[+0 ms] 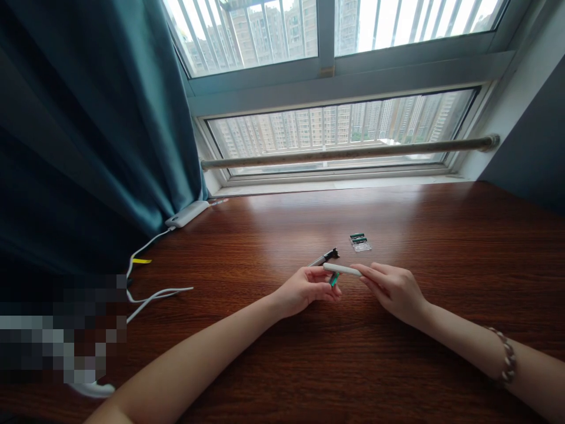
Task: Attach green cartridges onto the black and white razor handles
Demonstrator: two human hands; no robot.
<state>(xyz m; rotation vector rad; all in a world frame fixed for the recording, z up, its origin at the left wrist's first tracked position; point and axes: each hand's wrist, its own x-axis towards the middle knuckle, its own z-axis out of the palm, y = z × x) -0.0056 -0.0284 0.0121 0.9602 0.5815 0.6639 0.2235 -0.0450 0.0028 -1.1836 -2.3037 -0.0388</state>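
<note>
Above the table, my left hand [309, 290] is closed round a small green and dark razor cartridge [334, 279], partly hidden by the fingers. My right hand [392, 288] pinches one end of a slim white stick [339, 269]. The stick's other end reaches over the cartridge, close to my left fingers; whether it touches is unclear. Just behind my left hand lies a silver razor handle [324, 257] with a black forked head. Farther back sits a clear plastic case [361, 242] with dark green razor cartridges in it.
The brown wooden table [265, 235] runs back to a barred window. At the left, a white power strip [188, 214] lies by the blue curtain [110, 118], with white cables [154, 296] on the tabletop. A yellow tag [142, 261] sits beside the cable.
</note>
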